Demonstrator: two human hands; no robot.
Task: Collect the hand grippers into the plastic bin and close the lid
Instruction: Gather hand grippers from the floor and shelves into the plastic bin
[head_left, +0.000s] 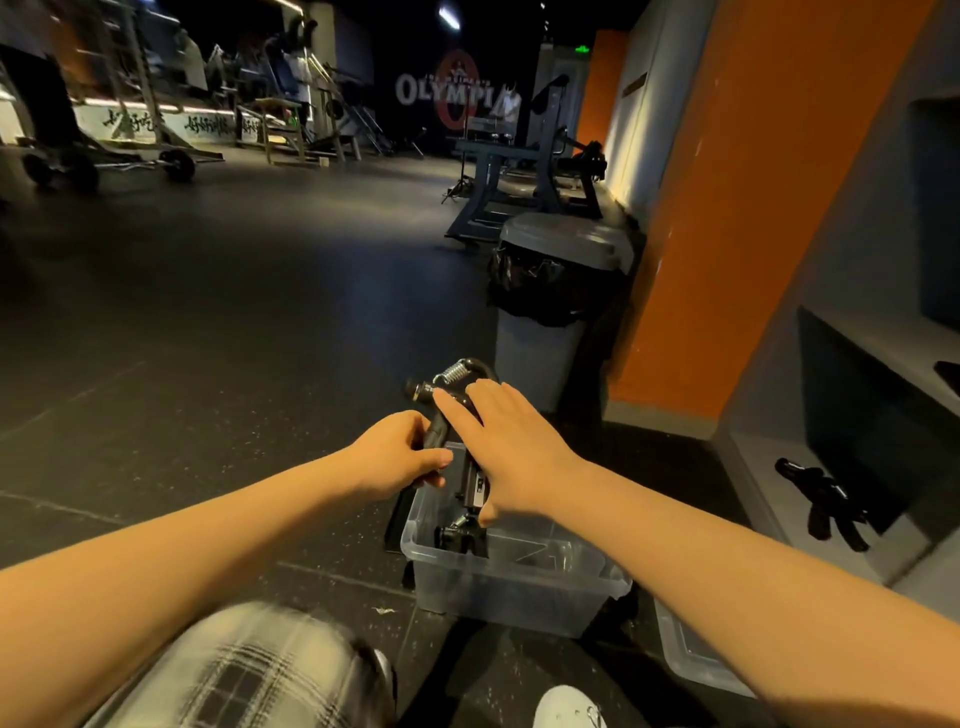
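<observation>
The person crouched on the dark gym floor, holding a hand gripper (451, 385) in the air just above the far left corner of a clear plastic bin (519, 587). The left hand (397, 452) had its fingers curled round the left handle. The right hand (511, 447) lay over the right handle with its fingers nearly straight and the index finger reaching toward the spring, while the thumb hooked under that handle's near end and seemed to pinch it against the palm.

A second gripper (460, 535) already sat inside the bin, at its left end. More grippers (826, 504) lay in a low shelf opening well to the right. The clear lid (691, 660) rested on the floor just right of the bin, and a trash can (545, 338) stood beyond it.

The gripper looked stiff and fairly light, made of metal and hard plastic, so it was unlikely to break if dropped in. The spring would push back if both handles were squeezed. Taking one padded handle, which probably gave good grip, seemed the best hold. The knob and open V shape could snag the gripper already in the bin.
</observation>
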